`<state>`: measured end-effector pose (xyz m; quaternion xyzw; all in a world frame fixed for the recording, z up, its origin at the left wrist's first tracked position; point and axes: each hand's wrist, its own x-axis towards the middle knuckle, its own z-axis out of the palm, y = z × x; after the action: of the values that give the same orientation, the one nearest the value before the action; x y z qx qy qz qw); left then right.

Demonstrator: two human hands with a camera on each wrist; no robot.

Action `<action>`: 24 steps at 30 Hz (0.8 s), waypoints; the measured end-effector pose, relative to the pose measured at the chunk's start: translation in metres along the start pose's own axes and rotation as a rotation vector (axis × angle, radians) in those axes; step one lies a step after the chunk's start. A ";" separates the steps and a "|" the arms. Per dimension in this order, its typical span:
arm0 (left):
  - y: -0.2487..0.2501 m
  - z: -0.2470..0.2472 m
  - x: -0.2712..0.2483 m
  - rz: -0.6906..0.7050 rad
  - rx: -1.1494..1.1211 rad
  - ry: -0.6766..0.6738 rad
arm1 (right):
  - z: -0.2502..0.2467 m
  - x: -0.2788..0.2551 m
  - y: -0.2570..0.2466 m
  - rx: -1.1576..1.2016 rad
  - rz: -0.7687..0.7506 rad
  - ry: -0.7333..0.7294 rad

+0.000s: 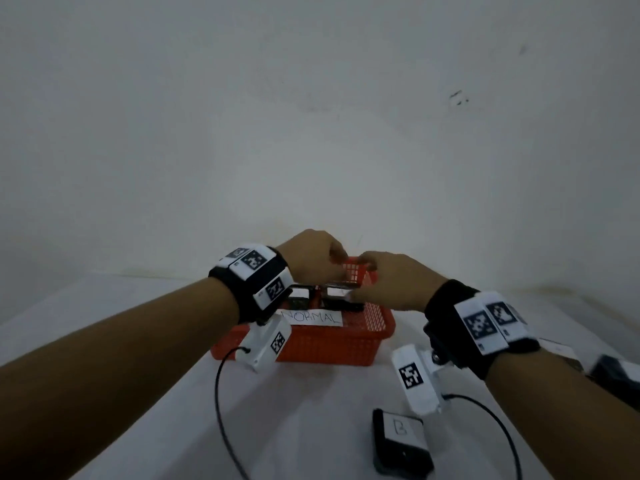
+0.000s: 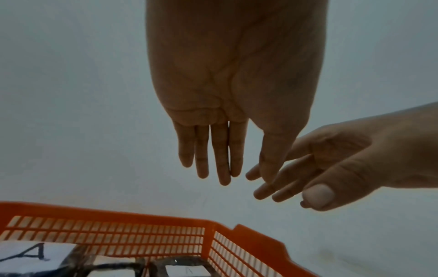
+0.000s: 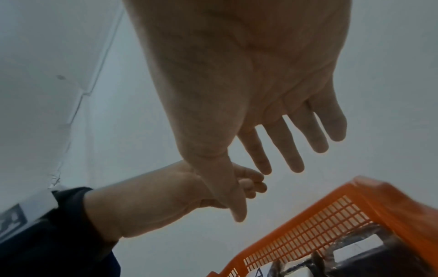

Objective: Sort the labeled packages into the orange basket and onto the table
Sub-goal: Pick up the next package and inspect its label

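Two hands spread, empty: left hand [image 1: 313, 259], right hand [image 1: 391, 280] | over orange basket [image 1: 346, 344] | packages [image 1: 337, 296] beneath

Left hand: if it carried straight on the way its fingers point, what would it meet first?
Probably nothing but the wall behind the table. The left hand is open, fingers straight, above the far wall of the orange basket. The right hand lies beside that line, close to the thumb; depth is unclear.
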<state>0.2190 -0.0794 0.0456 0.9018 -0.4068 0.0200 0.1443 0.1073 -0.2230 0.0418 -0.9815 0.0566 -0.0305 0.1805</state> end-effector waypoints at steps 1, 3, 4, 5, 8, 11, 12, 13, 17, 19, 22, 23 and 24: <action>0.007 0.004 -0.011 0.002 0.002 -0.011 | 0.001 -0.017 0.004 0.004 0.005 -0.001; 0.017 0.014 -0.032 0.014 -0.002 -0.043 | 0.006 -0.046 0.013 0.016 0.028 -0.009; 0.021 0.019 -0.042 0.033 -0.005 -0.057 | 0.009 -0.059 0.019 0.025 0.042 -0.025; 0.024 0.026 -0.051 0.046 -0.011 -0.077 | 0.013 -0.071 0.025 0.029 0.054 -0.049; 0.037 0.042 -0.077 0.081 -0.032 -0.148 | 0.028 -0.099 0.046 0.011 0.085 -0.124; 0.051 0.059 -0.098 0.104 -0.056 -0.222 | 0.043 -0.120 0.064 -0.004 0.125 -0.171; 0.054 0.064 -0.104 0.103 -0.032 -0.232 | 0.048 -0.125 0.068 -0.003 0.134 -0.181; 0.056 0.070 -0.107 0.100 0.014 -0.230 | 0.053 -0.129 0.072 0.002 0.141 -0.187; 0.061 0.090 -0.119 0.132 0.053 -0.173 | 0.071 -0.143 0.081 0.000 0.144 -0.214; 0.065 0.098 -0.123 0.129 0.032 -0.189 | 0.077 -0.148 0.083 0.012 0.134 -0.217; 0.070 0.110 -0.122 0.092 0.048 -0.286 | 0.082 -0.152 0.084 0.031 0.128 -0.211; 0.072 0.115 -0.121 0.086 0.063 -0.322 | 0.084 -0.152 0.083 0.030 0.123 -0.208; 0.074 0.119 -0.119 0.085 0.082 -0.353 | 0.085 -0.151 0.083 0.027 0.117 -0.205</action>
<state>0.0751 -0.0715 -0.0689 0.8784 -0.4626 -0.1159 0.0329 -0.0441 -0.2517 -0.0732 -0.9719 0.0948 0.0796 0.2000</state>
